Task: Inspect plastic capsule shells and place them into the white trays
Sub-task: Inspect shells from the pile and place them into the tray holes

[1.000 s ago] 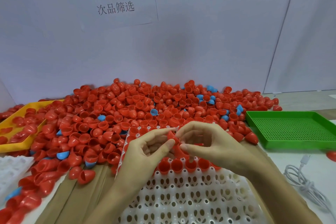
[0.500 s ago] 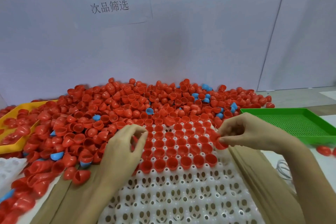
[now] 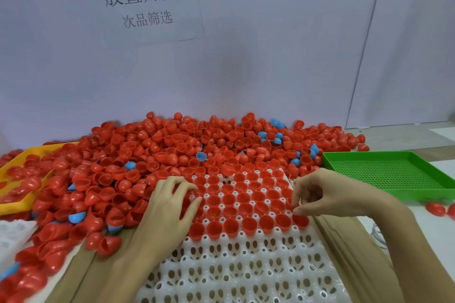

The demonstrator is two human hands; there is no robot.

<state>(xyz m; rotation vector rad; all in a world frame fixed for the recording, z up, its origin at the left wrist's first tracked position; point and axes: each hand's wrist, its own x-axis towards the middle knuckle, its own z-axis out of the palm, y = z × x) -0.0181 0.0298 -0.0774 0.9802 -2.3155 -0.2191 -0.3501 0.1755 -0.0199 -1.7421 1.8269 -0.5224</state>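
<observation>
Right hand [image 3: 327,194]: fingers curled, thumb and fingertips pinching a red shell [image 3: 300,219] at the right end of the white tray [image 3: 246,270]'s nearest filled row. Left hand [image 3: 167,206]: fingers spread loosely, resting on the tray's left edge, beside the loose shell pile [image 3: 172,150].

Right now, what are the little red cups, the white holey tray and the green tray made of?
Red shells: probably thin glossy plastic, since they show bright highlights.
White tray: looks like matte moulded plastic, with formed cups and holes.
Green tray: seemingly rigid plastic, with an even perforated floor and a smooth raised rim.
</observation>
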